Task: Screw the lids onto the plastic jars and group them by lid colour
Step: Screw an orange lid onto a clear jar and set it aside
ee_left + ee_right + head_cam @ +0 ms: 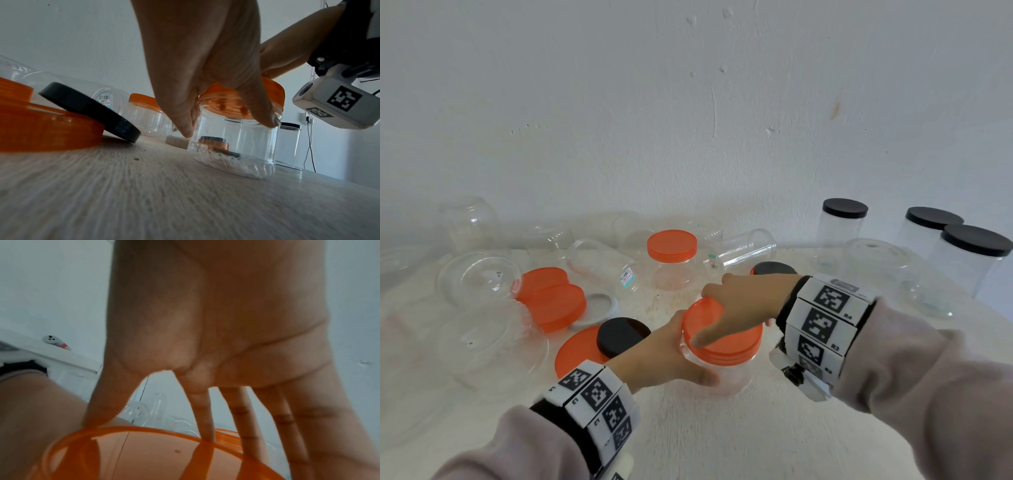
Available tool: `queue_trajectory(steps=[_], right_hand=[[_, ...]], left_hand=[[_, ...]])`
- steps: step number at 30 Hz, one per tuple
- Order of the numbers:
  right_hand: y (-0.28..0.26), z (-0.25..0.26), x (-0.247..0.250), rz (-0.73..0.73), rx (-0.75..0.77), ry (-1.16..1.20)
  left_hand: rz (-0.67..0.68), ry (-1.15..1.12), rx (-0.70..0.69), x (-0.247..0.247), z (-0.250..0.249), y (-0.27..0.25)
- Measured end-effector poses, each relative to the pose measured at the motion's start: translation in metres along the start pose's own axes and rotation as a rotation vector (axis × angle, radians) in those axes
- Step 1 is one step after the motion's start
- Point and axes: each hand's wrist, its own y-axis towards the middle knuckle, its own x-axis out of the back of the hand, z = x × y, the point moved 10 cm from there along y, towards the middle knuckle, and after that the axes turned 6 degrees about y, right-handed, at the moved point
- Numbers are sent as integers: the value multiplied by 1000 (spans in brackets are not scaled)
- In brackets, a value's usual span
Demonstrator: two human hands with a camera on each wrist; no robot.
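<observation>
A small clear plastic jar stands upright on the pale table, near the front centre. An orange lid sits on its mouth. My left hand grips the jar's body from the left, thumb in front; in the left wrist view the fingers curl round the jar just under the lid. My right hand comes down on the lid from above. In the right wrist view its thumb and fingertips clasp the rim of the lid.
An orange-lidded jar stands at the back centre; three black-lidded jars stand at the right. Loose orange lids, a black lid and a white lid lie left of the hands. Several lidless clear jars crowd the left and back.
</observation>
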Motion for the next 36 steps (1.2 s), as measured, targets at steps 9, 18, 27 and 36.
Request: queue_trajectory(steps=[9,18,27,36], right_hand=[[-2,15,-2,115,137,39],[6,6,-5,32,20,-40],[-1,1,-4,66,51,-6],[-2,3,-9,40,32,-13]], left_hand=[[-8,-25,-12,0,0,-1],[-30,49,11,1,-1,-1],[-33,7,-4,1,-1,0],[-31,4,11,1,0,0]])
